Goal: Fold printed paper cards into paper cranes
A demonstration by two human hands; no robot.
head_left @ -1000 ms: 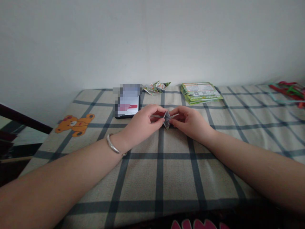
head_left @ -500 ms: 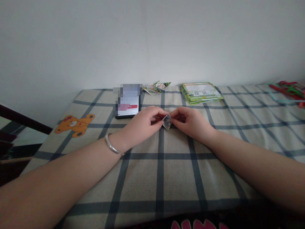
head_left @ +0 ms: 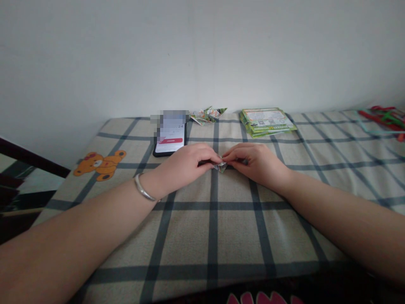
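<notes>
A small folded piece of printed paper [head_left: 221, 167] is pinched between my two hands, just above or on the checked tablecloth [head_left: 190, 236]. My left hand [head_left: 194, 161], with a silver bangle at the wrist, closes thumb and fingers on the paper's left side. From the other side my right hand [head_left: 255, 161] grips it with thumb and fingertips. Fingers cover most of the paper, so its full shape is hidden. Behind the hands lie folded paper pieces [head_left: 209, 115] in similar green and white print.
A phone [head_left: 170, 143] with a lit, partly blurred screen lies behind my left hand. To the right is a stack of green printed sheets [head_left: 268, 122]. Red and green items [head_left: 384, 118] sit at the far right. A bear picture [head_left: 100, 165] is at left, and a wall stands behind.
The paper stood up open between my fingers before; now it is lower and flatter. My fingertips have come down over it and closer together.
</notes>
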